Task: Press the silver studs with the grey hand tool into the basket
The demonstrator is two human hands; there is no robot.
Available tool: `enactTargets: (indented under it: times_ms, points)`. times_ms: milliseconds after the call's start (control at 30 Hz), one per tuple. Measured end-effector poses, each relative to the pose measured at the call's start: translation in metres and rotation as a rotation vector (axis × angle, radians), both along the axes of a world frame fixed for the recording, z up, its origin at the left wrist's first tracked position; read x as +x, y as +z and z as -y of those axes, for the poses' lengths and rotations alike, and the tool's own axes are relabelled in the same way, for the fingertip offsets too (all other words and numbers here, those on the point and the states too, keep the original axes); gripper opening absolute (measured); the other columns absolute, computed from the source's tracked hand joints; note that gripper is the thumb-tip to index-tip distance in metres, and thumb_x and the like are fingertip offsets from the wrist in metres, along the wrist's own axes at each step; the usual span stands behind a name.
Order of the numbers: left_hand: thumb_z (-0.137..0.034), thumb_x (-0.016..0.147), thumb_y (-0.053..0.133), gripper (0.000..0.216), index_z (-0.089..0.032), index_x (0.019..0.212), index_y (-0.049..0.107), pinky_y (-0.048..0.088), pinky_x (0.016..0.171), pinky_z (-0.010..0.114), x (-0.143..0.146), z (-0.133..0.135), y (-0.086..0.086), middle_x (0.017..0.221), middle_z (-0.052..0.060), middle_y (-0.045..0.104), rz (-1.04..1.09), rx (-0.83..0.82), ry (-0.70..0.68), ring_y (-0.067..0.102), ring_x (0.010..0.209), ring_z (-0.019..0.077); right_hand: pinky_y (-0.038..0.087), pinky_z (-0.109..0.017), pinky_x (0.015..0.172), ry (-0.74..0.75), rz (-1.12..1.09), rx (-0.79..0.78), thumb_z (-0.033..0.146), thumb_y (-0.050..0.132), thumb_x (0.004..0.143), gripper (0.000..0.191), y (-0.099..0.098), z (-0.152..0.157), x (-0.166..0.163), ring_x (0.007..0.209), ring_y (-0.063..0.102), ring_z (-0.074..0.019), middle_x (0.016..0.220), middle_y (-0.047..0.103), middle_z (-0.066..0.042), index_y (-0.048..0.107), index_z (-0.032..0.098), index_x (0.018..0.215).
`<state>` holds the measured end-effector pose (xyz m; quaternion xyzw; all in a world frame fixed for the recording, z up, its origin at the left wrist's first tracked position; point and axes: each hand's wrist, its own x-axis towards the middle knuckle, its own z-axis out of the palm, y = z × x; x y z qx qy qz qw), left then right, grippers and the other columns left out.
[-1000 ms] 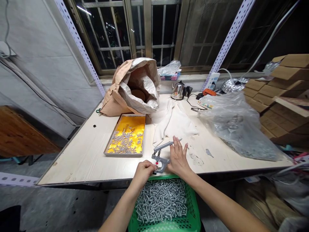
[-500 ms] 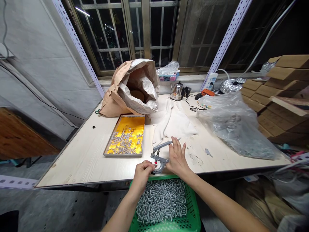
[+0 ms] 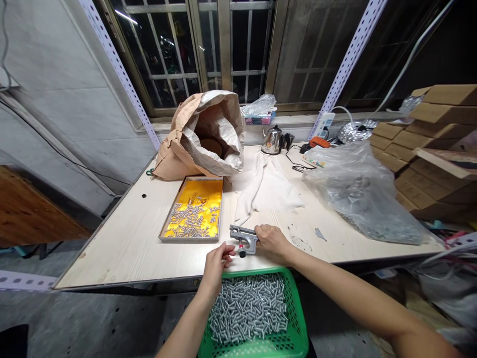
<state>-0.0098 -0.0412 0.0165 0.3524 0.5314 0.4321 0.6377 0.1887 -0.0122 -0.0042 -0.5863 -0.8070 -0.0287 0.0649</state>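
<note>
A grey metal hand-squeeze tool [image 3: 246,240] with a black round knob and a red part stands at the table's front edge. My right hand [image 3: 275,243] is wrapped round its handles, which lie close together. Just left of the knob is my left hand [image 3: 216,261], its fingers curled with the tips close to the tool. Whatever those fingers may pinch is too small to make out. Below both hands, a green plastic basket [image 3: 297,297] holds a heap of small silvery screw-like pieces [image 3: 249,309].
A shallow tray [image 3: 219,233] lined with yellow holds more small metal pieces. Behind it slumps a large paper sack [image 3: 173,156]. White cloth [image 3: 278,191], a steel kettle [image 3: 273,141], a clear plastic bag [image 3: 357,194] and stacked cardboard boxes [image 3: 443,119] stand farther off.
My right hand has closed, bringing the tool's raised upper handle down. My left hand has drawn slightly left, away from the tool's jaw.
</note>
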Motion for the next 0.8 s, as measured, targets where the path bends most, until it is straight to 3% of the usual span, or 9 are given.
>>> enactTargets:
  times_ms: [100, 233, 333, 400, 500, 633, 800]
  points:
    - [-0.052, 0.066, 0.058, 0.044, -0.010, 0.070, 0.068, 0.032, 0.049, 0.021, 0.002, 0.000, -0.002, 0.064, 0.006, 0.063, 0.000, -0.029, -0.004, 0.048, 0.055, 0.0114, 0.035, -0.026, 0.060, 0.031, 0.017, -0.013, 0.033, 0.054, 0.079, 0.018, -0.003, -0.004, -0.002, 0.064, 0.054, -0.0179, 0.070, 0.061, -0.007, 0.058, 0.015, 0.078]
    - [-0.047, 0.061, 0.063, 0.036, -0.011, 0.061, 0.066, 0.030, 0.047, 0.020, 0.003, 0.001, -0.002, 0.059, 0.004, 0.061, 0.018, -0.077, -0.029, 0.046, 0.051, 0.0100, 0.037, -0.031, 0.072, 0.051, 0.001, 0.046, 0.040, 0.057, 0.075, 0.030, 0.006, -0.005, -0.005, 0.083, 0.053, -0.0231, 0.086, 0.061, -0.010, 0.056, 0.014, 0.090]
    - [-0.039, 0.056, 0.068, 0.028, -0.011, 0.060, 0.068, 0.032, 0.050, 0.021, 0.002, 0.001, 0.002, 0.057, 0.003, 0.062, -0.032, -0.083, -0.125, 0.046, 0.051, 0.0102, 0.036, -0.036, 0.082, 0.036, -0.054, 0.137, 0.043, 0.054, 0.078, 0.031, 0.013, -0.003, -0.005, 0.094, 0.048, -0.0255, 0.098, 0.058, -0.013, 0.056, 0.015, 0.091]
    - [-0.035, 0.053, 0.072, 0.024, -0.012, 0.059, 0.069, 0.034, 0.053, 0.022, 0.002, 0.001, 0.004, 0.056, 0.003, 0.062, -0.082, -0.052, -0.179, 0.047, 0.053, 0.0109, 0.035, -0.039, 0.087, 0.014, -0.128, 0.241, 0.040, 0.051, 0.080, 0.028, 0.014, 0.001, -0.005, 0.100, 0.046, -0.0264, 0.107, 0.056, -0.014, 0.058, 0.015, 0.090]
    - [-0.031, 0.051, 0.074, 0.019, -0.013, 0.055, 0.067, 0.036, 0.057, 0.023, 0.002, 0.002, 0.005, 0.054, 0.001, 0.061, -0.125, 0.026, -0.166, 0.049, 0.054, 0.0117, 0.027, -0.047, 0.101, -0.013, -0.213, 0.348, 0.033, 0.052, 0.077, 0.035, 0.013, 0.011, -0.008, 0.116, 0.038, -0.0296, 0.124, 0.047, -0.016, 0.056, 0.012, 0.105]
    - [-0.028, 0.056, 0.070, 0.014, -0.015, 0.056, 0.067, 0.036, 0.059, 0.024, 0.002, 0.008, 0.003, 0.058, 0.001, 0.061, -0.206, 0.154, -0.115, 0.049, 0.058, 0.0129, 0.012, -0.056, 0.108, -0.083, -0.246, 0.351, 0.022, 0.049, 0.071, 0.052, 0.009, 0.030, -0.016, 0.131, 0.022, -0.0326, 0.137, 0.034, -0.019, 0.046, 0.007, 0.121]
    - [-0.027, 0.065, 0.064, 0.016, -0.016, 0.053, 0.061, 0.037, 0.061, 0.025, -0.016, 0.024, 0.013, 0.058, 0.001, 0.056, -0.432, 0.277, -0.191, 0.050, 0.060, 0.0144, 0.011, -0.062, 0.107, -0.142, -0.245, 0.354, 0.016, 0.048, 0.067, 0.067, 0.002, 0.055, -0.015, 0.134, 0.016, -0.0347, 0.143, 0.025, -0.021, 0.033, 0.005, 0.132]
